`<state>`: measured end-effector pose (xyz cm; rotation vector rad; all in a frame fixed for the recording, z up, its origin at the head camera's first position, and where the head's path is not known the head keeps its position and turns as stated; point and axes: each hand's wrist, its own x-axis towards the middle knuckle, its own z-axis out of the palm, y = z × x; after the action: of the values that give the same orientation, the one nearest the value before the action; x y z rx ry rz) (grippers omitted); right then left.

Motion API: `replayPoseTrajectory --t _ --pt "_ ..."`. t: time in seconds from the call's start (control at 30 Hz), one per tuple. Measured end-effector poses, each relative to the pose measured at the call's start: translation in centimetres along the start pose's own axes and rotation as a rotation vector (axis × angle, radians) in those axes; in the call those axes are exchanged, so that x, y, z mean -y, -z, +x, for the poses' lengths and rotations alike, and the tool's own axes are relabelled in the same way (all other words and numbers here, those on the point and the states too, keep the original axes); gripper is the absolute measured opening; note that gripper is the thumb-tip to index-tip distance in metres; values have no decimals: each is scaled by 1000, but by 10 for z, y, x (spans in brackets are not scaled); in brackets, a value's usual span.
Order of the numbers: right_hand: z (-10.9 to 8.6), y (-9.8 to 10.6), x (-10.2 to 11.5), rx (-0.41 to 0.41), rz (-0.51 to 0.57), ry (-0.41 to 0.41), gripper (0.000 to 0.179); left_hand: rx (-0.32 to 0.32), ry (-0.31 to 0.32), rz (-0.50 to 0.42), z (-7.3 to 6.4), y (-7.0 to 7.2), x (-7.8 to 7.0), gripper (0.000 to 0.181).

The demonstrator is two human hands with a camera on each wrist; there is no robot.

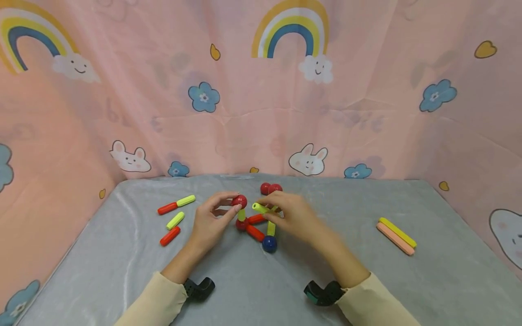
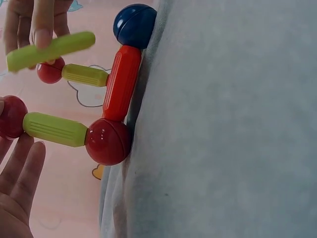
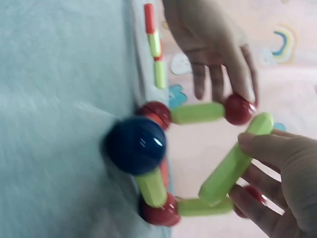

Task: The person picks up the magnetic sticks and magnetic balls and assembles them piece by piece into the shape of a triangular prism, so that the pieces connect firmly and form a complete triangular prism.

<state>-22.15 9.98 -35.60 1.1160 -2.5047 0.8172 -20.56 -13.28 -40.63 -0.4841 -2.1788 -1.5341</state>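
Observation:
My left hand (image 1: 212, 217) pinches a red ball (image 1: 239, 201) between thumb and fingertips. Under that ball stands an upright yellow-green rod (image 2: 54, 129), its foot on a lower red ball (image 2: 108, 142). Red rods (image 1: 255, 233) and a yellow-green rod (image 3: 152, 187) link the base balls, including a blue ball (image 1: 269, 244) at the near corner, into a triangle. My right hand (image 1: 291, 215) pinches a loose yellow-green rod (image 3: 237, 159), tilted, one end close to the left hand's ball. Behind the right fingers rises a second upright yellow-green rod (image 3: 204, 207), topped by a red ball (image 2: 51, 71).
On the grey cloth (image 1: 122, 276) at left lie several rods, red (image 1: 170, 236) and yellow-green (image 1: 175, 220). A yellow stick (image 1: 397, 232) and a peach stick (image 1: 394, 238) lie side by side at right. Another red ball (image 1: 265, 188) shows behind the frame. A pink printed curtain (image 1: 244, 136) hangs behind.

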Motion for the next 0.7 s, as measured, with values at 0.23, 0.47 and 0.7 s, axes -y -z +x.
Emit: replayPoseTrajectory --t 0.23,0.47,0.7 --pt "2 -21 5 -84 -89 -4 33 -6 -21 -4 1 0 1 28" --pt "2 -33 3 -128 -101 -6 33 -10 -36 -13 1 1 3 27" --pt "5 -43 1 -150 -155 12 31 -18 -60 -27 1 2 4 28"
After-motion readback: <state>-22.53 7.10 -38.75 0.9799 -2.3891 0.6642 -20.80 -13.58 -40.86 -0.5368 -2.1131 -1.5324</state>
